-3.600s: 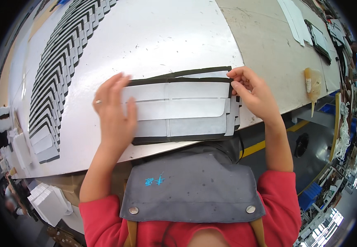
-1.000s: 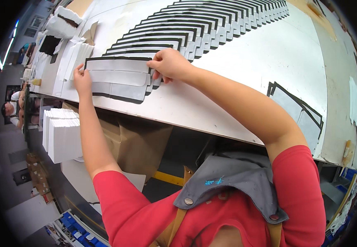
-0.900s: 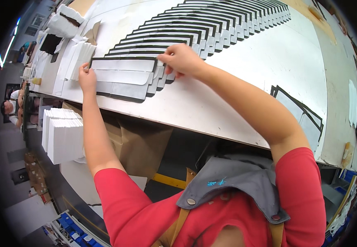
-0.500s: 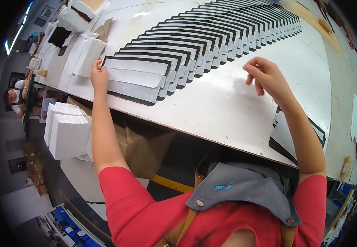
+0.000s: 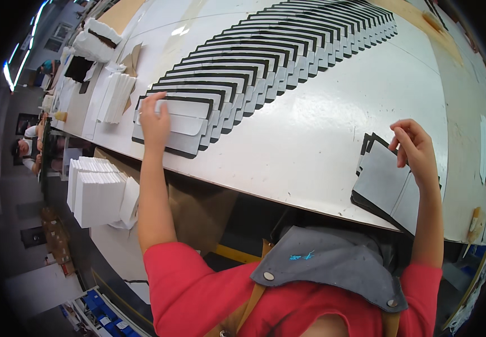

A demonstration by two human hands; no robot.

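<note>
Flat grey-white panels with black borders lie overlapped in a long diagonal row [image 5: 276,59] that runs away to the upper right. At its near end, my left hand [image 5: 155,122] is over the left part of the front panel [image 5: 187,126], its fingers extended; whether they press on it I cannot tell. My right hand [image 5: 416,147] hovers by a stack of similar panels [image 5: 379,175] near the table's front edge. Its fingers are loosely bent and apart, with nothing visible in them. The right forearm hides part of that stack.
The white table [image 5: 305,146] carries white sheets [image 5: 117,98] and white blocks [image 5: 94,42] at the far left. Below its edge stand stacked white boards [image 5: 100,196]. A brush [image 5: 474,224] lies at the right edge. Another person [image 5: 27,149] is at the left.
My left hand has gone from the front panel's left edge to over the panel. My right hand has moved right and down, to the stack. The view has shifted slightly.
</note>
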